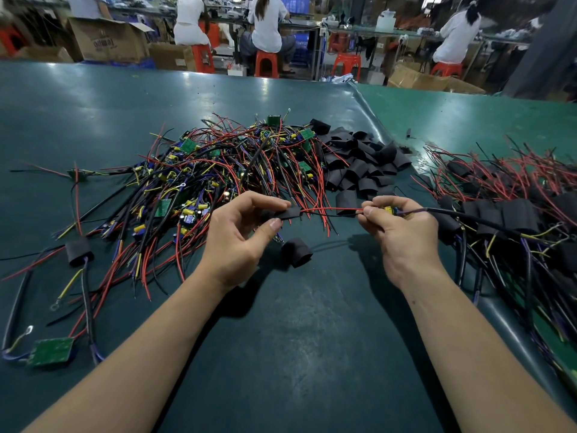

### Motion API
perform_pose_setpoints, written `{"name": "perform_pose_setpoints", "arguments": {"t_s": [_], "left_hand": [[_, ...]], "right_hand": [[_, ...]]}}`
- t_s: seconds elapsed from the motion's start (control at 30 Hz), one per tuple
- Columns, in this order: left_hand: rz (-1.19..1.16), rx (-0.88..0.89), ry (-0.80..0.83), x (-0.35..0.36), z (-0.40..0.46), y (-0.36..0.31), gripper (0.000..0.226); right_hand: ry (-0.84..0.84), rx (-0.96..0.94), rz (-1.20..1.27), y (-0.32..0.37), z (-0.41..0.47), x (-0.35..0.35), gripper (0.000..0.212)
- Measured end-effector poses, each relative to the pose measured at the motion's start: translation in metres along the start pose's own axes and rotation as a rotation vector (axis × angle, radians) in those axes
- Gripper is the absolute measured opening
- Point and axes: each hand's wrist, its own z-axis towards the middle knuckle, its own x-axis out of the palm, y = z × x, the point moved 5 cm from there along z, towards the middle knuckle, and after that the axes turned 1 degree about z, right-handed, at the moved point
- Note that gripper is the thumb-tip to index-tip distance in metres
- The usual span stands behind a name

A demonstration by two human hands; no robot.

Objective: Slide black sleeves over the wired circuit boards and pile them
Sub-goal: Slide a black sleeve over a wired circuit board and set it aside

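Above the dark green table mat, the left hand pinches a flat black sleeve, with thin red wires running out of its right end. The right hand pinches those wires and a small wired circuit board with a yellow part. The tangled heap of bare boards lies just behind the hands.

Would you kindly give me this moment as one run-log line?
left hand: pinches black sleeve | right hand: grips wired circuit board | red wires entering sleeve | board not yet covered
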Motion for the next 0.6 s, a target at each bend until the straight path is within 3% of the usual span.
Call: {"name": "perform_pose_setpoints", "arguments": {"t_s": [0.17,0.33,0.6], "left_hand": [[0.103,0.071,0.02,0.003,0.0,0.001,0.016],[0.243,0.064,0.086,0.006,-0.002,0.002,0.017],[0.525,0.119,0.156,0.01,-0.002,-0.01,0.02]], "right_hand": [[0.159,-0.024,0.095,0.011,-0.016,0.018,0.013],[0.346,0.102,0.123,0.007,-0.033,0.038,0.022],[0.385,0.137,0.137,0.006,-0.031,0.035,0.024]]}}
